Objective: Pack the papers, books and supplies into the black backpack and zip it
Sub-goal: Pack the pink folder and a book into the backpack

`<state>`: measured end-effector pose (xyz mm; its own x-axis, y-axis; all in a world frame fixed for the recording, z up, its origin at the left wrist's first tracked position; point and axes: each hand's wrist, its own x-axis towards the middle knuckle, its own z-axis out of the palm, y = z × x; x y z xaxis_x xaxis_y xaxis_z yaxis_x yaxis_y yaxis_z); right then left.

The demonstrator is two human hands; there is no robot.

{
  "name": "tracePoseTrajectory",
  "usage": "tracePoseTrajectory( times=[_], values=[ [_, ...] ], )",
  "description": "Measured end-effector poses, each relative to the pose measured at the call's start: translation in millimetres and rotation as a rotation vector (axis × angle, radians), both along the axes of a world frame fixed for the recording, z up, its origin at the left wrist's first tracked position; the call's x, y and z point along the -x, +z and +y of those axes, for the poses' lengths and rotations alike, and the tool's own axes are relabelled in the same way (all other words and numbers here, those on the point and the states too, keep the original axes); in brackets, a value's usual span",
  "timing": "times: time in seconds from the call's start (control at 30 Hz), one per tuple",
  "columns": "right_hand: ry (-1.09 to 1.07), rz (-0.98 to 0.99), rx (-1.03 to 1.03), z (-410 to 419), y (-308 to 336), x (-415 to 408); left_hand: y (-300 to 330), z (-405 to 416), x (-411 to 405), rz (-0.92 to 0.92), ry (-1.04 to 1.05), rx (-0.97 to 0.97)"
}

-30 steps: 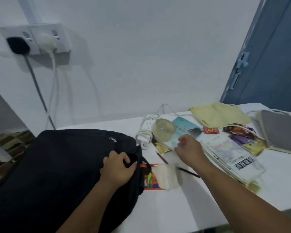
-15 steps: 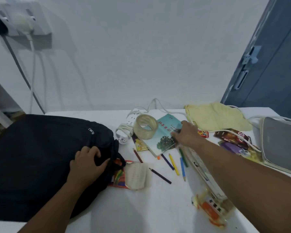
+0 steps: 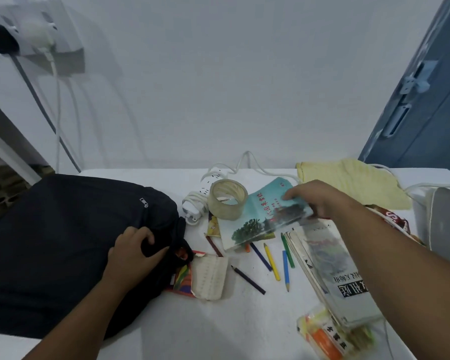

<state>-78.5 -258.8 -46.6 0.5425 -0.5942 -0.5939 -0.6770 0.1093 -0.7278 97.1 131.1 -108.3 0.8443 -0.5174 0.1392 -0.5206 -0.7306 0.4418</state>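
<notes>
Backpack (image 3: pixel 70 237) lies flat at the table's (image 3: pixel 218 328) left, its opening not visible. The left hand (image 3: pixel 133 253) grips a fold of its fabric near the top edge. The right hand (image 3: pixel 315 198) pinches the far edge of a teal book (image 3: pixel 260 219), whose near corner sits under a tape roll (image 3: pixel 227 198). Lifting the book now could tip the roll off toward the pencils (image 3: pixel 270 258) or scatter them; a thin pinch may also let the book slip.

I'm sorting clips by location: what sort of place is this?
Probably a study desk in a home or dorm room: a white table against the wall, with books, coloured pencils and a power strip.
</notes>
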Motion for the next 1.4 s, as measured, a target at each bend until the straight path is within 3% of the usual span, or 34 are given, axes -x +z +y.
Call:
tracePoseTrajectory(
  times=[0.07, 0.13, 0.3, 0.43, 0.47, 0.53, 0.6, 0.7, 0.77, 0.87, 1.07, 1.23, 1.4],
  values=[
    [0.009, -0.076, -0.166, 4.0, 14.7, 6.6, 1.8, 0.4, 1.4, 0.011, 0.016, 0.045],
    [0.057, -0.075, -0.111, 10.4, 30.1, 8.9, 3.1, -0.3, 4.4, 0.024, 0.032, 0.085],
    [0.154, -0.074, 0.461, 63.4, 94.7, 10.9, 10.1, 2.2, 3.8, 0.067, 0.022, 0.050],
    [0.295, 0.003, 0.868, 125.2, 143.6, 14.2, 33.0, 17.0, 3.1, 0.068, 0.089, -0.380],
    [0.287, 0.001, 0.925, 139.5, 151.5, 13.7, 37.9, 22.9, 0.8, 0.089, 0.071, -0.411],
    [0.244, -0.054, 1.015, 167.0, 162.0, 10.5, 48.8, 36.3, -9.1, 0.156, -0.016, -0.321],
    [0.202, -0.178, 1.049, 187.4, 164.5, 6.2, 63.3, 46.3, -20.4, 0.273, -0.066, -0.107],
    [0.118, -0.392, 0.905, 216.1, 155.6, -12.4, 85.5, 69.8, -41.9, 0.472, 0.086, 0.332],
    [-0.019, -0.510, 0.648, 234.0, 137.9, -27.9, 101.6, 90.8, -57.4, 0.525, 0.168, 0.616],
    [-0.199, -0.568, 0.249, 261.4, 104.1, -52.6, 127.4, 121.0, -78.4, 0.517, 0.170, 0.853],
    [-0.199, -0.488, -0.084, 320.7, 49.9, -112.3, 149.4, 138.2, -85.5, 0.616, 0.006, 0.978],
    [-0.303, -0.588, -0.336, 350.0, 27.7, -157.2, 147.1, 136.5, -86.6, 0.740, -0.068, 1.040],
    [-0.242, -0.502, -0.069, 363.2, 27.5, -180.7, 153.8, 146.0, -99.3, 0.822, -0.031, 1.112]
  ],
)
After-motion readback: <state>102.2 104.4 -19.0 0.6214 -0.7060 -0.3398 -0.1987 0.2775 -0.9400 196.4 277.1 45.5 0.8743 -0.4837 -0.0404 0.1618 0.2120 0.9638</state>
